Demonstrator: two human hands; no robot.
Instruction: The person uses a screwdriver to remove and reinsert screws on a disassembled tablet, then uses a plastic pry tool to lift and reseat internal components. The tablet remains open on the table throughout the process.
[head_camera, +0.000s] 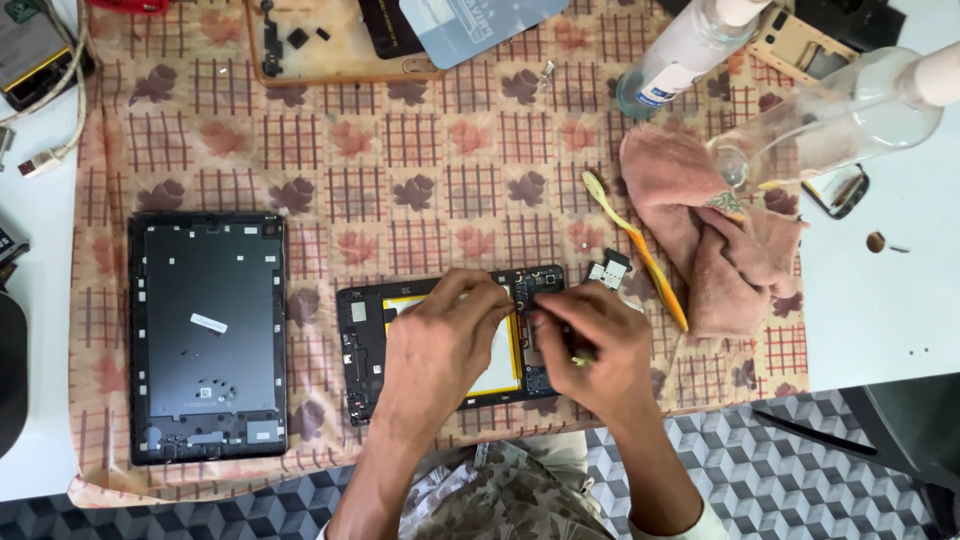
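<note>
An opened tablet lies on the patterned cloth, its black frame, yellow-edged battery and circuit board exposed. My left hand rests over the battery, fingers reaching to the board at the tablet's top right corner. My right hand is closed on a thin tool with a greenish handle, its tip at the same board area. The tablet's dark back cover lies apart on the left.
A yellow-and-orange toothbrush and a pink rag lie right of the tablet, with a small loose part beside it. Two clear bottles stand at the back right. A tray of parts sits at the back.
</note>
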